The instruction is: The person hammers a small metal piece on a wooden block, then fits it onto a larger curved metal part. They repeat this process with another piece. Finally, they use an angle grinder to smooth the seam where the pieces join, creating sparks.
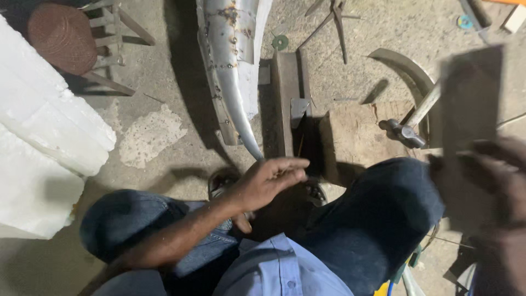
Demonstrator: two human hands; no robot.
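Holding a flat, dark rectangular metal plate (472, 98) up near the camera, the right hand (487, 186) pinches it at its lower edge; both plate and hand are blurred, so the exact finger placement cannot be told.

Left hand (268, 181): released, fingers extended and loosely spread, hovering just above the near end of the steel block (286, 104) that lies on the concrete floor (164, 142). It grasps nothing.

Hammer (408, 129): lies untouched on the wooden block (350, 137), head toward the person, handle running up and right behind the plate.

Step in hand, as a judgement: the plate appears to be lifted off the work surface for a look or a reposition, not being struck. A next move would likely call for laying it flat on the steel block, the free hand steadying it, before the hammer is taken up.

Other items:
- riveted, curved sheet-metal panel (233, 60), left of the steel block, touching the floor
- curved metal strip (405, 68), beyond the hammer
- tongs (334, 22) and a small green washer (280, 41), at the top
- white foam slabs (44, 142), far left
- round woven seat (61, 37) on a metal frame, top left

Containers: none visible; everything lies loose on the floor.
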